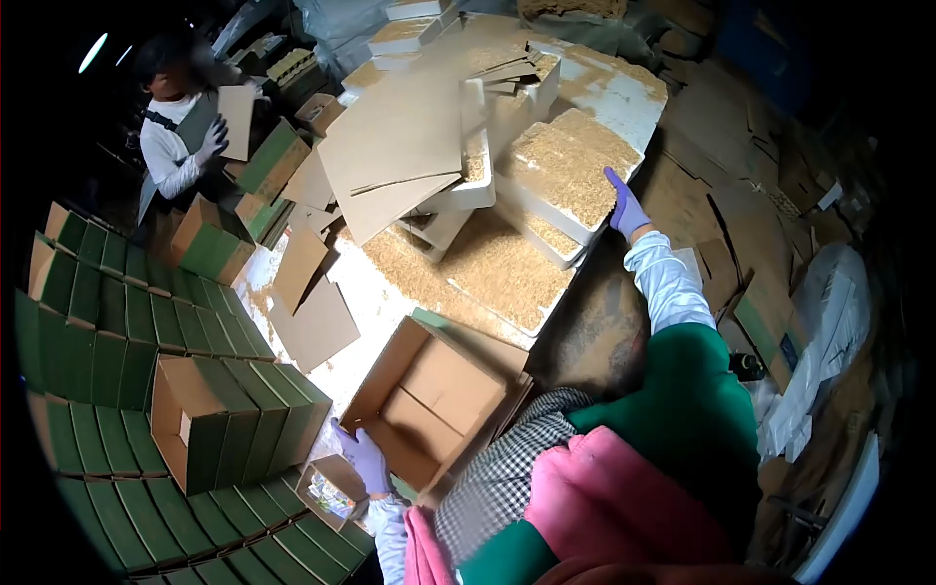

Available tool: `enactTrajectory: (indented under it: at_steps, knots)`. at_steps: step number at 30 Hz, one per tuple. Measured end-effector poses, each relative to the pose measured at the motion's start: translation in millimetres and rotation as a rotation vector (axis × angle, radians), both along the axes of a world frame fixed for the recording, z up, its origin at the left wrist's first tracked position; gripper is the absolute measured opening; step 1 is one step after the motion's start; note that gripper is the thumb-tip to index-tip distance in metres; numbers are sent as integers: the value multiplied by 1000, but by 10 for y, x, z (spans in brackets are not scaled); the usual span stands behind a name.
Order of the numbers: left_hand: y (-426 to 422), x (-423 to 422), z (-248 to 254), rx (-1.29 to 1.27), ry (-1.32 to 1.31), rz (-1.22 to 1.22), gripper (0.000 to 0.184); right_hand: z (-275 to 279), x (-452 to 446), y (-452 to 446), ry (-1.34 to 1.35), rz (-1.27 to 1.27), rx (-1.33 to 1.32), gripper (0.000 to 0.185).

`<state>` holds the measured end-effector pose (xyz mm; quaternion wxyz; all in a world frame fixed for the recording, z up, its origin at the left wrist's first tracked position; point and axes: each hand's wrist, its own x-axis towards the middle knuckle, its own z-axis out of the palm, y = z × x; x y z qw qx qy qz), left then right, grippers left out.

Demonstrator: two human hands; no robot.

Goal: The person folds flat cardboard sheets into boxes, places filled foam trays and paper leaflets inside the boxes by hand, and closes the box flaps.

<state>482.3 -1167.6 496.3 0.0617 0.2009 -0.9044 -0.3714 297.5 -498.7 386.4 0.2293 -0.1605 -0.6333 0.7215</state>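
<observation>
I count one left hand (364, 460) and one right hand (629, 207). At the left hand there is one open box (444, 395), just beside this hand one small box (342, 475); farther away, one co-worker (177, 146).

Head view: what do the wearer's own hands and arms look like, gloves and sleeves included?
The left hand and right hand wear light purple gloves, the right one deeper violet toward the fingertips. Both forearms have loose, wrinkled white sleeves. Above the right one is a dark green sleeve. No markings can be made out on the gloves.
</observation>
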Motion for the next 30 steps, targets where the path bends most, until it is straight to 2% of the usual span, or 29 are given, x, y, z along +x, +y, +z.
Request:
enactTrajectory:
  at_steps: [2,4,5,7,8,10,12,13,15,16,17,18,19,20,21,22,23,25,26,29,30]
  knots:
    - [-318,-145,-260,110,3,-23,61,93,49,-93,40,-41,-407,61]
    - [-382,-143,-290,149,1,-27,61,338,261,-236,106,-89,-765,57]
    - [-279,-125,-207,134,-4,-17,61,585,543,-427,179,-82,-719,56]
    - [-191,-146,-164,101,3,-7,61,745,1032,-468,126,-98,-813,56]
    - [-205,-265,-252,184,33,-16,61,911,1235,-588,112,-61,-746,59]
    - [-142,-226,-234,292,66,57,60,1491,1547,-1044,73,202,-707,57]
    - [-169,-237,-175,321,33,80,58,1825,1554,-1454,-95,382,-799,56]
    - [-188,-253,-137,348,2,92,57,1957,1500,-1692,-157,489,-868,49]
    - [-204,-288,-112,441,-20,123,56,2149,1415,-2116,-234,562,-718,47]
    - [-244,-320,-251,538,44,160,53,2250,1354,-2314,-258,594,-631,47]
    - [-321,-351,-369,681,102,132,53,2348,1274,-2496,-300,703,-559,43]
    - [-332,-345,-362,715,129,108,53,2488,1201,-2691,-291,865,-338,42]
    - [-339,-341,-350,749,155,85,53,2597,1160,-2934,-366,911,-278,43]
    - [-334,-333,-398,597,232,19,55,2679,1107,-3126,-437,954,-215,44]
    - [-330,-323,-449,438,311,-31,57,2442,938,-3124,-258,1051,100,42]
    - [-263,-235,-207,589,244,-30,58,2500,911,-3295,-404,1096,-21,38]
    - [-243,-199,-168,544,253,-39,59,2560,882,-3465,-555,1120,-137,34]
    - [-223,-105,-57,548,273,-52,60,2303,742,-3653,-441,1234,262,35]
    - [-265,-98,-150,488,306,-57,59,2218,724,-3768,-453,1256,350,41]
    - [-431,-68,-359,606,337,15,52,2301,884,-4293,-436,1253,532,63]
    - [-515,-7,-413,652,324,7,52,2367,921,-4409,-513,1259,490,62]
